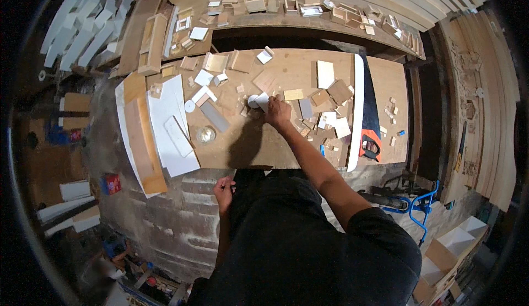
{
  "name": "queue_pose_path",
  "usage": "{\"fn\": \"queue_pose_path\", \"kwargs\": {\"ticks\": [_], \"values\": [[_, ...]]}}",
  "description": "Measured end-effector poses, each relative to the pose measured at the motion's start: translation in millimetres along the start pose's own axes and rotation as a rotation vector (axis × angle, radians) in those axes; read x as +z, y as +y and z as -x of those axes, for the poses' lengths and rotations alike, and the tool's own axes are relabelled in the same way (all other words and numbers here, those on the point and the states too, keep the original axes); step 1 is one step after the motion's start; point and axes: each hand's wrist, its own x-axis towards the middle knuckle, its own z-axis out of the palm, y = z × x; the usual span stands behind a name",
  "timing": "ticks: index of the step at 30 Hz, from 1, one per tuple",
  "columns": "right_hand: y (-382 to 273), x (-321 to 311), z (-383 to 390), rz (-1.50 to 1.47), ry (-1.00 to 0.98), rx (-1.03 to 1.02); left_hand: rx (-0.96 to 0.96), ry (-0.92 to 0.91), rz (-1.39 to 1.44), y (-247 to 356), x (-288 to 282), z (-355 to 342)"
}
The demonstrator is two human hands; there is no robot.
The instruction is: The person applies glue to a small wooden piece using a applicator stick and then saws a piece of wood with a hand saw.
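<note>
My right hand [278, 113] reaches over the middle of the wooden workbench [270, 151], its fingers closed on a small white flat piece [263, 101]. Just left of that piece is a white disc [253, 102]; the two seem to overlap. My left hand [224, 192] hangs in front of the bench's near edge, fingers loosely curled and nothing visible in them. Farther left on the bench are another white disc [190, 106], a grey strip [214, 117] and a round clear dish [205, 135]. Small wood blocks lie around my right hand.
A handsaw [370, 107] with an orange-black handle lies on the right beside a long white strip [357, 113]. White sheets [173, 124] and a wooden board [144, 146] overhang the left edge. Small wooden boxes [255, 4] line the back shelf. A blue metal frame [424, 209] stands at the lower right.
</note>
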Motion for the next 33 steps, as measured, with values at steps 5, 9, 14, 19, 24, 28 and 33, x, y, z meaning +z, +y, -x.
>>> {"fn": "queue_pose_path", "kwargs": {"ticks": [5, 9, 14, 19, 24, 28, 33], "values": [[-20, -36, 17, -0.115, -0.042, 0.100, 0.142, -0.090, -0.224, 16, -12, -30], [6, -65, 21, -0.267, 0.052, 0.339, 0.228, -0.132, -0.413, 39, -17, -51], [35, -76, 18, -0.087, 0.206, 0.483, 0.212, -0.264, -0.358, 56, -22, -67], [36, -59, 8, 0.093, 0.147, 0.162, 0.260, -0.418, -0.373, 53, -35, -99], [47, -46, -6, 0.147, 0.100, 0.061, 0.223, -0.499, -0.432, 62, -51, -108], [39, -52, -1, 0.102, 0.221, 0.096, 0.200, -0.575, -0.312, 44, -68, -126], [10, -64, 33, -0.550, 0.582, 0.137, 0.070, -0.788, -0.070, 63, -69, -136]]}}
